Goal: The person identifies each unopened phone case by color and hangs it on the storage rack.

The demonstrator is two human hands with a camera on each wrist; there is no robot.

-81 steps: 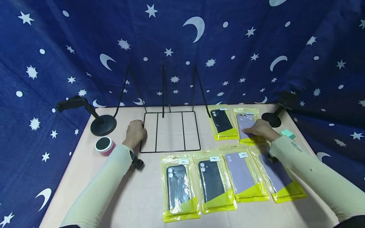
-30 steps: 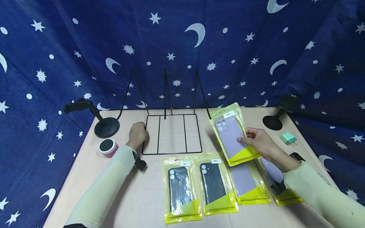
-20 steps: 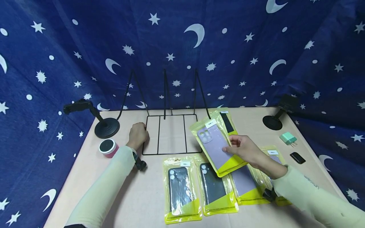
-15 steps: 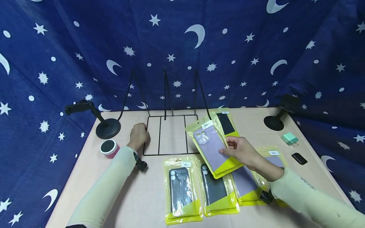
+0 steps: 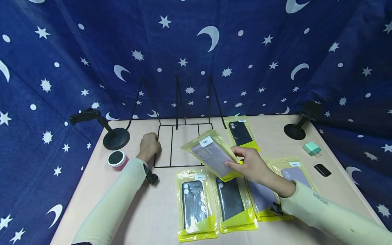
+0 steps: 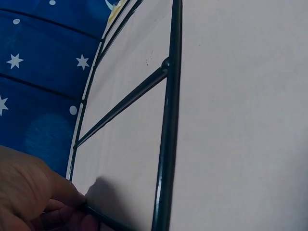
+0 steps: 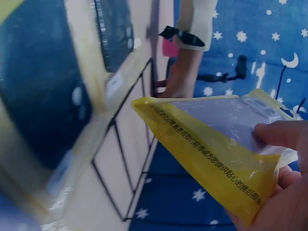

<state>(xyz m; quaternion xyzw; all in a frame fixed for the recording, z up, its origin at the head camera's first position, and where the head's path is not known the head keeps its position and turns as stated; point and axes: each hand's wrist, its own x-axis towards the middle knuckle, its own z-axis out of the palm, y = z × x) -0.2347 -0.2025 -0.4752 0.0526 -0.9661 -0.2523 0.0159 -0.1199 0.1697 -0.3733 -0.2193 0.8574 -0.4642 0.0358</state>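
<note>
Above counter (image 5: 147,214), our right hand (image 5: 252,165) pinches packet (image 5: 218,160) between fingers (image 7: 280,134), leaving label (image 5: 206,141) visible; left hand (image 5: 149,146) grips rack (image 6: 172,115), seemingly steadying it

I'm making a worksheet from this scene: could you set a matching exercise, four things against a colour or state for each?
1. left hand
2. right hand
3. plug
4. jar

A. mint green
B. holds a bagged purple case
C. pink, with a white rim
D. grips the rack

Pairs: 1-D, 2-B, 3-A, 4-C
</note>
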